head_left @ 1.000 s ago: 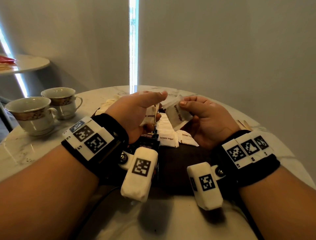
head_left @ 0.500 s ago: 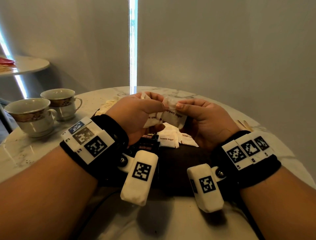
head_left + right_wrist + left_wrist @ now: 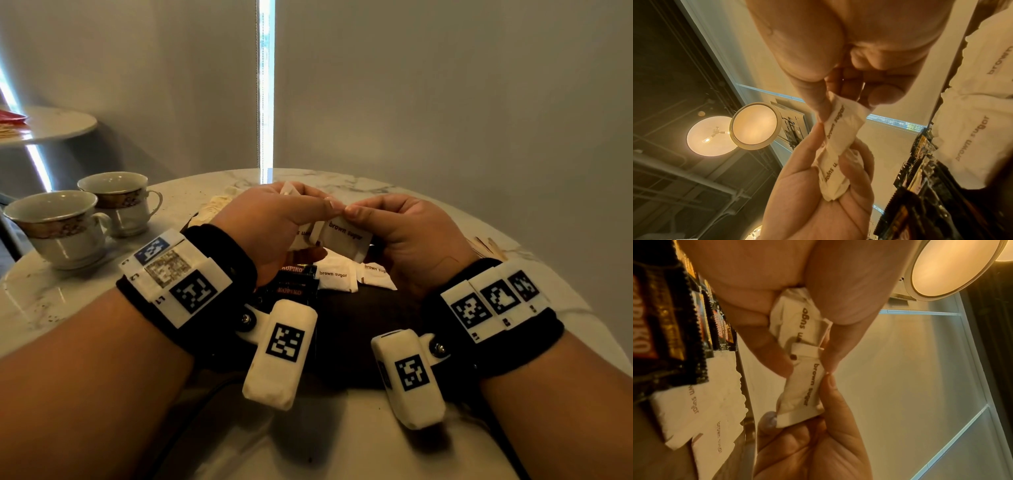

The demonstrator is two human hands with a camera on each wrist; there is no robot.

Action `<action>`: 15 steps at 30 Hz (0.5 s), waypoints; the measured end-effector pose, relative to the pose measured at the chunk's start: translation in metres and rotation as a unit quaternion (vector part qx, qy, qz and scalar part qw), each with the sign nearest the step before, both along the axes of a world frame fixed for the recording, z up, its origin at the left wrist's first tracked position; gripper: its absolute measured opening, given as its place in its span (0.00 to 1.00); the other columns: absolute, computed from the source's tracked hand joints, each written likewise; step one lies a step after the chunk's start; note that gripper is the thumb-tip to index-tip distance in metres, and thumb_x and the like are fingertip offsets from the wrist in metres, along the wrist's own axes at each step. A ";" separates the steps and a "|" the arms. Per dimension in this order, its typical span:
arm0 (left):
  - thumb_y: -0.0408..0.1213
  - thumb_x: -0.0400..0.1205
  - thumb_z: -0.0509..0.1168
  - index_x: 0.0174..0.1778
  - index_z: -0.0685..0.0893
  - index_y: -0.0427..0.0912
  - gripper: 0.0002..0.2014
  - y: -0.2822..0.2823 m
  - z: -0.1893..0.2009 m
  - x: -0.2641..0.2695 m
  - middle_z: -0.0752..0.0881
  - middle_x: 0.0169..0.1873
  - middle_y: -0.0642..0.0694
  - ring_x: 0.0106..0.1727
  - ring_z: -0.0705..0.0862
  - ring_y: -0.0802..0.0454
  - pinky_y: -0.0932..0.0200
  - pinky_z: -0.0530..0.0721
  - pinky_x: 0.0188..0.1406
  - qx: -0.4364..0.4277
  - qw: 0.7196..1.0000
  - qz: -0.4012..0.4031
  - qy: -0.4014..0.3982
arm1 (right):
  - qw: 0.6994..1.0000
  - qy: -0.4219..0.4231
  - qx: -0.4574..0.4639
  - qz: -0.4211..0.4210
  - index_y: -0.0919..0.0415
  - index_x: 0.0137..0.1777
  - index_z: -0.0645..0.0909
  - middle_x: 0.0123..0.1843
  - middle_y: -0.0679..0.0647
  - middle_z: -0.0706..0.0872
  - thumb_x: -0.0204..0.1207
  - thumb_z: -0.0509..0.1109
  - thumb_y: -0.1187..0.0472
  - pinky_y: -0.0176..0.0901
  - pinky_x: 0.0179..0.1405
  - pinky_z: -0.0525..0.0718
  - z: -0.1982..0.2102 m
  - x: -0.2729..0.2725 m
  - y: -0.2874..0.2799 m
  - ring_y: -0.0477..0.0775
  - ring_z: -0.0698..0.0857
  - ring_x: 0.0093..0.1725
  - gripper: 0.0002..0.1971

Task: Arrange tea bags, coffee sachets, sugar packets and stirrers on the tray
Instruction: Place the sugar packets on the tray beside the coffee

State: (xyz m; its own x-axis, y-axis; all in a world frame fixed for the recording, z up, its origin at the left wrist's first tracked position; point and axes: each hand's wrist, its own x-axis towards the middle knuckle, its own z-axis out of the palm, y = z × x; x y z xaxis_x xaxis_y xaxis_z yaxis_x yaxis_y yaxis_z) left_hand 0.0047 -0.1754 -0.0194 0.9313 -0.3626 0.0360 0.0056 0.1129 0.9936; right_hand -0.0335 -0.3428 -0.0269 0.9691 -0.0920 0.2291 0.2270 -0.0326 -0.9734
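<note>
Both hands are raised over a dark tray (image 3: 359,329). My left hand (image 3: 322,219) pinches a white brown-sugar packet (image 3: 797,318) between thumb and fingers. My right hand (image 3: 359,224) pinches a second brown-sugar packet (image 3: 346,240) by its top edge, end to end against the first and touching it. In the right wrist view the two packets (image 3: 840,126) overlap between the hands. More sugar packets (image 3: 334,277) lie flat on the tray, beside several black Kopiko coffee sachets (image 3: 294,282). Wooden stirrers (image 3: 486,246) lie on the table past my right wrist.
Two patterned teacups (image 3: 61,222) stand on the round marble table (image 3: 51,301) at the left. Pale paper packets (image 3: 215,209), perhaps tea bags, lie behind my left hand. A second small table (image 3: 51,125) stands at the far left. A cable runs off the tray's near edge.
The hands have closed together. The right hand's packet, tilted apart a second ago, now lies level against the packet in the left hand, and both thumbs nearly touch.
</note>
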 end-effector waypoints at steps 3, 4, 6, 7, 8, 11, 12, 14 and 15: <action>0.37 0.80 0.73 0.46 0.84 0.41 0.05 0.000 0.002 0.000 0.88 0.46 0.36 0.46 0.89 0.42 0.54 0.87 0.34 -0.010 1.000 0.010 0.005 | 1.000 0.002 -0.023 -0.007 0.61 0.39 0.87 0.38 0.60 0.91 0.70 0.78 0.58 0.50 0.34 0.84 0.001 0.001 -0.002 0.60 0.87 0.37 0.06; 0.36 0.80 0.72 0.45 0.84 0.41 0.05 0.001 0.003 0.000 0.88 0.46 0.37 0.45 0.89 0.43 0.55 0.87 0.33 -0.020 1.000 0.014 0.007 | 1.000 -0.001 -0.028 -0.012 0.62 0.40 0.87 0.38 0.61 0.91 0.73 0.77 0.60 0.46 0.31 0.82 0.001 0.001 -0.003 0.57 0.86 0.35 0.05; 0.36 0.81 0.72 0.45 0.84 0.41 0.04 0.003 0.004 0.001 0.88 0.48 0.36 0.46 0.89 0.42 0.55 0.87 0.31 -0.032 0.999 0.024 0.011 | 0.999 -0.004 -0.035 -0.021 0.62 0.40 0.87 0.41 0.64 0.92 0.76 0.75 0.61 0.46 0.30 0.81 0.001 0.002 -0.005 0.57 0.87 0.36 0.05; 0.36 0.81 0.72 0.46 0.84 0.41 0.04 0.005 0.005 0.002 0.89 0.49 0.35 0.48 0.89 0.41 0.56 0.86 0.31 -0.033 0.999 0.028 0.012 | 0.999 -0.004 -0.036 -0.025 0.61 0.40 0.87 0.41 0.64 0.92 0.76 0.75 0.60 0.47 0.31 0.80 0.001 0.003 -0.007 0.58 0.87 0.37 0.05; 0.36 0.81 0.72 0.46 0.84 0.41 0.04 0.006 0.005 0.003 0.89 0.51 0.34 0.48 0.89 0.41 0.56 0.86 0.30 -0.036 0.999 0.030 0.013 | 0.999 -0.003 -0.034 -0.028 0.60 0.39 0.87 0.41 0.64 0.92 0.76 0.76 0.60 0.47 0.31 0.80 0.001 0.004 -0.008 0.57 0.87 0.37 0.05; 0.35 0.82 0.71 0.48 0.83 0.40 0.04 0.008 0.007 0.003 0.88 0.52 0.34 0.45 0.89 0.42 0.59 0.84 0.25 -0.051 0.998 0.028 0.017 | 0.999 0.003 -0.031 -0.039 0.57 0.38 0.88 0.37 0.58 0.91 0.75 0.76 0.60 0.48 0.32 0.80 0.001 0.005 -0.011 0.53 0.87 0.35 0.06; 0.35 0.82 0.70 0.49 0.82 0.40 0.04 0.008 0.007 0.004 0.87 0.53 0.33 0.46 0.89 0.41 0.59 0.84 0.25 -0.053 0.998 0.026 0.019 | 0.999 0.005 -0.029 -0.042 0.57 0.38 0.87 0.37 0.57 0.91 0.76 0.76 0.60 0.48 0.33 0.81 0.001 0.006 -0.012 0.53 0.87 0.35 0.05; 0.36 0.81 0.71 0.49 0.82 0.40 0.05 0.008 0.006 0.004 0.87 0.57 0.30 0.50 0.88 0.39 0.59 0.84 0.26 -0.052 0.998 0.022 0.021 | 0.999 0.011 -0.021 -0.042 0.59 0.40 0.87 0.36 0.57 0.90 0.76 0.75 0.60 0.47 0.32 0.81 0.001 0.006 -0.012 0.52 0.87 0.35 0.05; 0.36 0.81 0.71 0.49 0.82 0.40 0.05 0.008 0.006 0.005 0.87 0.58 0.31 0.50 0.88 0.39 0.59 0.84 0.26 -0.052 0.998 0.023 0.021 | 0.999 0.014 -0.012 -0.040 0.60 0.41 0.86 0.37 0.58 0.90 0.77 0.75 0.61 0.47 0.31 0.80 0.002 0.006 -0.011 0.53 0.87 0.34 0.05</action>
